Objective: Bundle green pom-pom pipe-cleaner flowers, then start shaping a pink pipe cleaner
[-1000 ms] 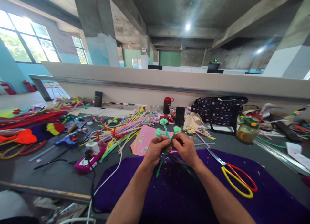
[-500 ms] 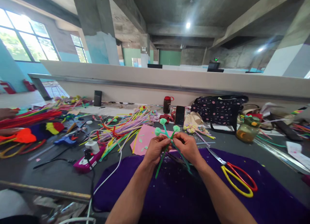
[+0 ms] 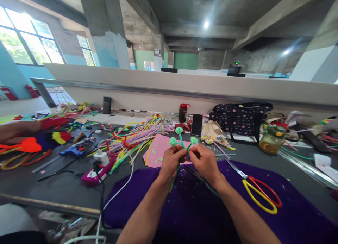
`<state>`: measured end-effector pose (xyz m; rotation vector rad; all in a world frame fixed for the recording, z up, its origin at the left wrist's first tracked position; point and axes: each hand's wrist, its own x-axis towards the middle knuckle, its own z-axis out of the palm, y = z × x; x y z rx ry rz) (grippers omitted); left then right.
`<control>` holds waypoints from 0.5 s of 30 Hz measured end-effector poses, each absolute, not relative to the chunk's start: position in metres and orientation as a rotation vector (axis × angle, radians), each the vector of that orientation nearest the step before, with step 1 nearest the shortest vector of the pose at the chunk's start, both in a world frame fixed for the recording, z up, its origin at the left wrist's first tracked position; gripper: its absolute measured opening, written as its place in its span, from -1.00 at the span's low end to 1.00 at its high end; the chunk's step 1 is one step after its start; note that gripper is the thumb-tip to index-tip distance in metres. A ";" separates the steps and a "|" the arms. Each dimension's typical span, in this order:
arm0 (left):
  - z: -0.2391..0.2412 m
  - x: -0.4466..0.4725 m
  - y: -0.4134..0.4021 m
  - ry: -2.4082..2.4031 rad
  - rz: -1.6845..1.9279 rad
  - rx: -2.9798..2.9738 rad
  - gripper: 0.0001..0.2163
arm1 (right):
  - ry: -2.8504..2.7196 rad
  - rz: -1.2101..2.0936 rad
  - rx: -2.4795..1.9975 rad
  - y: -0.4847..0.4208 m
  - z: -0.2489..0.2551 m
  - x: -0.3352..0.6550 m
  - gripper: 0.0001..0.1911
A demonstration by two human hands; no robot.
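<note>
Person's forearms (image 3: 146,208) angle up and inward, cut off before the elbows; left hand (image 3: 170,161) and right hand (image 3: 204,161) nearly meet, both pinching the green sprig (image 3: 182,142) above purple cloth (image 3: 190,205), toward the counter's (image 3: 66,189) near edge. Stem joint hidden by grip; small blue bit (image 3: 188,157) there unclear. Three pale-green fuzzy heads (image 3: 179,130), darker stem (image 3: 172,184) slanting down.

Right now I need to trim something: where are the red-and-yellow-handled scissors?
In the head view, the scissors lie at right, mostly on the purple cloth, to the right of the right hand.
</note>
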<state>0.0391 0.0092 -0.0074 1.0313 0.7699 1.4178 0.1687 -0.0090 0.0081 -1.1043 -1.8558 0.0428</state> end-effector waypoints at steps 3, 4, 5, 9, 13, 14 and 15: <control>-0.009 0.043 0.010 0.743 1.442 0.934 -0.83 | -1.938 -0.227 -1.137 -0.012 0.003 0.162 -0.83; -0.010 0.043 0.011 0.739 1.446 0.889 -0.83 | -1.963 -0.329 -1.151 -0.013 0.001 0.160 -0.82; -0.010 0.044 0.012 0.742 1.449 0.845 -0.83 | -1.984 -0.424 -1.164 -0.014 0.000 0.158 -0.81; -0.012 0.045 0.013 0.769 1.473 0.765 -0.85 | -2.038 -0.646 -1.179 -0.016 -0.005 0.153 -0.81; -0.012 0.045 0.013 0.776 1.500 0.766 -0.86 | -2.068 -0.704 -1.157 -0.015 -0.011 0.149 -0.85; -0.012 0.046 0.014 0.780 1.505 0.763 -0.87 | -2.074 -0.711 -1.151 -0.014 -0.013 0.148 -0.85; -0.012 0.046 0.014 0.784 1.511 0.758 -0.87 | -2.075 -0.717 -1.147 -0.013 -0.015 0.146 -0.86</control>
